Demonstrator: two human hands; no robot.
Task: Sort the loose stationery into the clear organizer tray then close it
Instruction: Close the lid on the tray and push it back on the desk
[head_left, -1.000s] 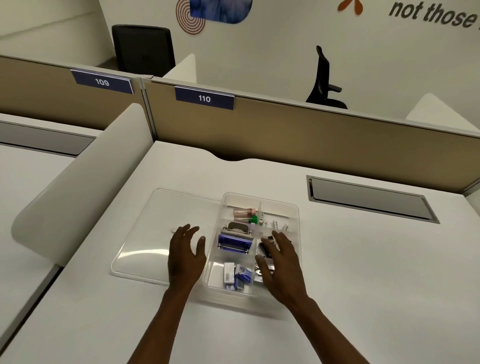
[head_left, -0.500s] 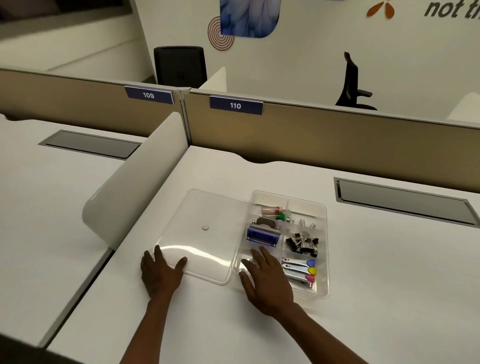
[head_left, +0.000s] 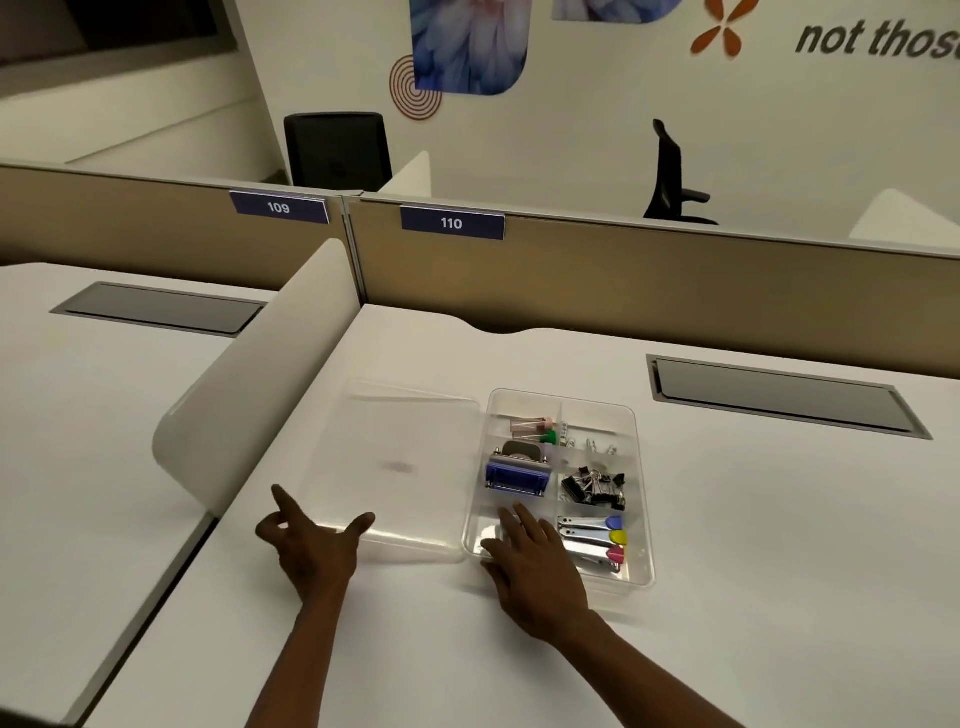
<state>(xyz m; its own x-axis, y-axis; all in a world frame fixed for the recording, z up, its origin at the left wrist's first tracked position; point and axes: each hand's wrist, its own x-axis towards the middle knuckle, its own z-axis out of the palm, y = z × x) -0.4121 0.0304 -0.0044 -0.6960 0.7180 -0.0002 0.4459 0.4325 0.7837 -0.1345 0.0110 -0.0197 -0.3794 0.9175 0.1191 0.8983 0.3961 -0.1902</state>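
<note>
The clear organizer tray (head_left: 641, 499) stands open on the white desk. Its compartments hold pink clips (head_left: 527, 425), a blue and metal punch (head_left: 517, 475), black binder clips (head_left: 595, 488), small silver clips (head_left: 592, 445) and metal clips with coloured ends (head_left: 592, 538). The clear lid (head_left: 405, 436) is folded out to the tray's left and looks blurred and slightly raised. My left hand (head_left: 311, 545) grips the lid's near left corner, thumb on top of its edge. My right hand (head_left: 530, 566) rests flat over the tray's near left compartment, hiding what lies there.
A curved white divider panel (head_left: 249, 410) rises just left of the lid. A tan partition (head_left: 623, 280) with labels 109 and 110 closes off the back. A grey cable hatch (head_left: 784, 395) is set into the desk to the right of the tray.
My left hand, flat on the desk by the lid's corner before, now has its thumb over the lid's edge and the lid has started to lift. The right hand stays on the tray.
</note>
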